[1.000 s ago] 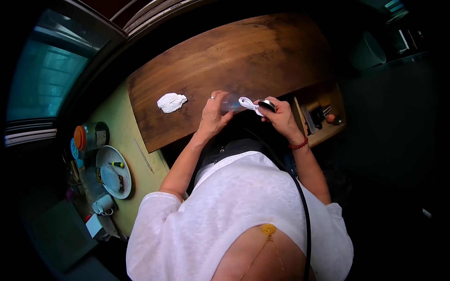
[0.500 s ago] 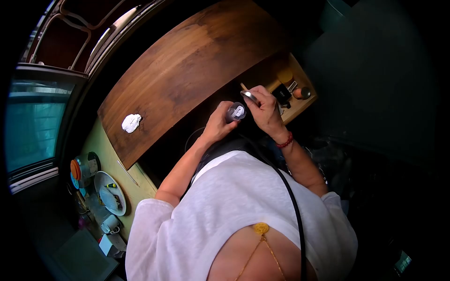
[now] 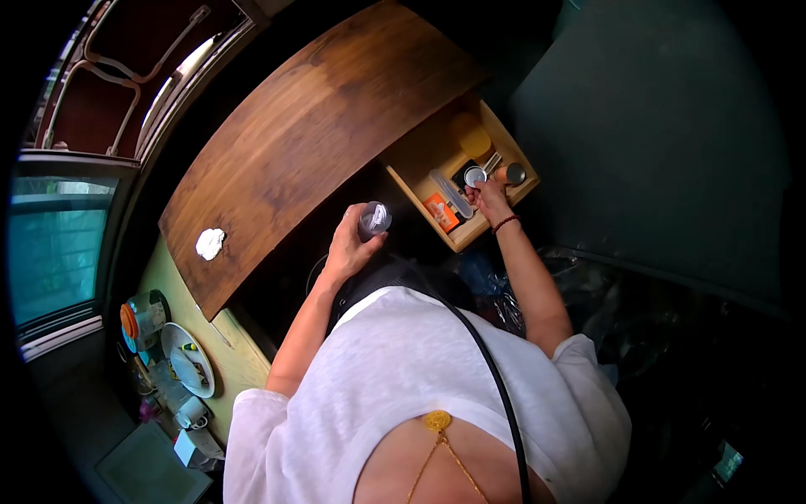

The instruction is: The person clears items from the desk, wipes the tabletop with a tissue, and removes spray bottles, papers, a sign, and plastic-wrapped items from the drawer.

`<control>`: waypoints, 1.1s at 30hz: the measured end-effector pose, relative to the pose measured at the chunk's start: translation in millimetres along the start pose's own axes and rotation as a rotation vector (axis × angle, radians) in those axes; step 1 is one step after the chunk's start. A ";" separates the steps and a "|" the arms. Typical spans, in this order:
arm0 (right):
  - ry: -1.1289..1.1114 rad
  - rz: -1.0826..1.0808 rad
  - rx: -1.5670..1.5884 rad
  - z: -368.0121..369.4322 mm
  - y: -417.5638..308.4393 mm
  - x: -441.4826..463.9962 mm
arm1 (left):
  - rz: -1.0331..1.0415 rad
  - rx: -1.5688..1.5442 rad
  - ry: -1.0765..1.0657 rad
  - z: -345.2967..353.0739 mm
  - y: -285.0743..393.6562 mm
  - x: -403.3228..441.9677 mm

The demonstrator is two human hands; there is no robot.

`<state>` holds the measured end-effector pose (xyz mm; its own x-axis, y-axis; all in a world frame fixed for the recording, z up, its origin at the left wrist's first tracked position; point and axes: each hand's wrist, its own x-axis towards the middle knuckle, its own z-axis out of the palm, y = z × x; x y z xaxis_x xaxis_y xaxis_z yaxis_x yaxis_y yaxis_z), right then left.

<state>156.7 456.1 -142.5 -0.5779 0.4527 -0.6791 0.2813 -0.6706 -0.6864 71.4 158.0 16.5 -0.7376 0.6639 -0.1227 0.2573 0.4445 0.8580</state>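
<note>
My left hand (image 3: 346,250) is wrapped round a small translucent jar (image 3: 367,225), held upright-ish with its mouth facing me; something white and folded lies inside. My right hand (image 3: 492,203) reaches over an open wooden drawer (image 3: 490,227) and pinches a round silver lid (image 3: 475,175). Whether the lid touches the drawer's contents I cannot tell. Around that hand in the drawer are a long clear plastic case (image 3: 452,194), an orange box (image 3: 442,212), an orange jar with a dark top (image 3: 510,174) and a yellow round item (image 3: 469,136).
The dark wooden tabletop (image 3: 302,118) carries a crumpled white lump (image 3: 211,244). At lower left stand a plate (image 3: 206,378) with small items, an orange-lidded jar (image 3: 147,319), a mug (image 3: 191,412) and a white box (image 3: 195,448). A black cable (image 3: 495,370) crosses my shirt.
My right hand has moved away from the jar, carrying the lid over the drawer. More of the drawer now shows. The left hand still holds the jar, slightly further left in view.
</note>
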 end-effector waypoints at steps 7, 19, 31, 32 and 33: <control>0.111 0.228 0.387 -4.8 3.5 17.7 | -0.048 -0.007 0.042 -3.4 -0.7 -1.0; 0.123 -0.653 -1.181 -8.5 2.4 0.5 | -0.060 -0.022 0.087 -20.1 -3.6 -3.5; 0.162 -0.877 -1.331 2.9 -7.1 -4.7 | -0.056 -0.127 -0.064 -3.7 -13.5 20.1; 0.110 -0.909 -1.169 13.0 -17.5 -17.7 | -0.064 -0.149 -0.091 -0.3 -12.7 25.3; -0.083 -0.692 -0.972 31.4 -32.1 -40.1 | -0.062 -0.150 -0.093 3.4 -8.5 30.8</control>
<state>146.8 441.0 -85.2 -0.8727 0.4791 -0.0939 0.3320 0.4414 -0.8336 48.6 176.7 3.7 -0.6869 0.6935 -0.2174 0.1118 0.3965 0.9112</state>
